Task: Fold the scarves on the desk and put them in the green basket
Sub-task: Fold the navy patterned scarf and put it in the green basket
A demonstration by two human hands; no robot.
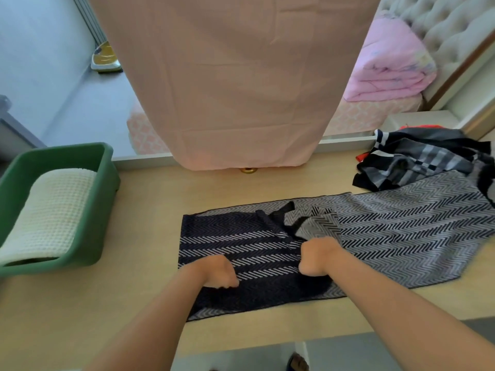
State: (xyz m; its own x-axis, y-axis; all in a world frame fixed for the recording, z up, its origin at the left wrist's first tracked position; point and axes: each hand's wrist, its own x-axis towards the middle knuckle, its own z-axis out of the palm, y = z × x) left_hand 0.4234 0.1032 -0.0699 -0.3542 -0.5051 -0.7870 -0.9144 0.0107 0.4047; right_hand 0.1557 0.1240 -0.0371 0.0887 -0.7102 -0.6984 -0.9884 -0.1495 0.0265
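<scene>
A long navy-and-grey herringbone scarf (401, 231) lies across the desk (150, 199), its left end folded back over itself as a dark striped panel. My left hand (219, 271) rests with curled fingers on that folded panel, near its front left part. My right hand (318, 255) grips the folded layer at its right edge, fingers curled under the cloth. A green basket (104, 188) stands at the desk's left and holds a folded cream waffle-knit scarf (51, 215). A heap of dark checked scarves (423, 159) lies at the back right.
A pink cloth (235, 81) hangs over the mirror behind the desk, down to the desktop. A small brass knob (248, 170) shows beneath it. The desk's front edge runs just below my forearms, with floor beyond.
</scene>
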